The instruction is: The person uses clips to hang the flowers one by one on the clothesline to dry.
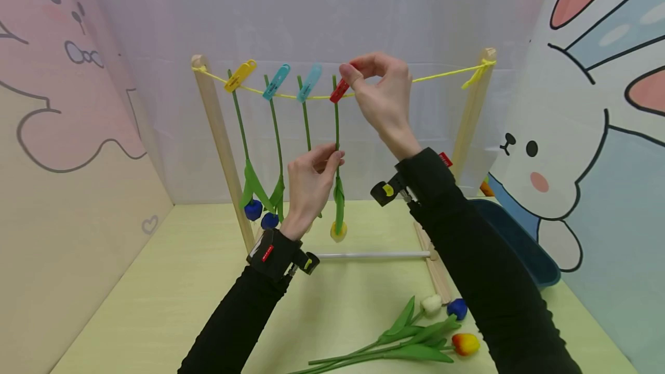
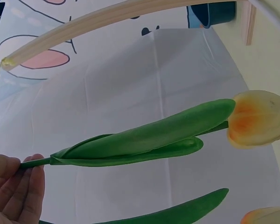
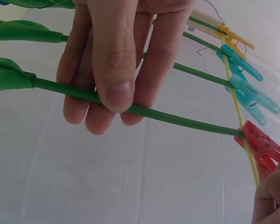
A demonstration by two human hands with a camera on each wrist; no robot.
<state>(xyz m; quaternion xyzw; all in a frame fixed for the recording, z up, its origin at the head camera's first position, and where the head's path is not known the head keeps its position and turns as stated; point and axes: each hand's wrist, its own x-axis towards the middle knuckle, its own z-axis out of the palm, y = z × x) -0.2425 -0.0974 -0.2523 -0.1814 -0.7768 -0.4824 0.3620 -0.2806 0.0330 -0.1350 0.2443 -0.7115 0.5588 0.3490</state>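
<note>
My left hand (image 1: 314, 178) pinches the green stem of a hanging artificial tulip (image 2: 256, 119) between thumb and fingers. Its yellow-orange bloom points down. Higher up, my right hand (image 1: 384, 94) pinches the handle end of a red clothespin (image 3: 259, 140), whose jaws sit over the yellow string (image 1: 436, 76) and the stem's top. To the left, a yellow clothespin (image 1: 240, 76) and two blue clothespins (image 1: 276, 82) hold more tulips upside down on the string. Two of those show blue blooms (image 1: 253, 210); the third bloom is mostly behind my left hand in the head view.
Wooden posts (image 1: 220, 149) carry the string at both ends, joined low down by a white rod (image 1: 374, 255). Loose tulips with white, blue and red-yellow blooms (image 1: 465, 344) lie on the table in front. A dark blue bin (image 1: 519, 247) stands at the right, partly behind my arm.
</note>
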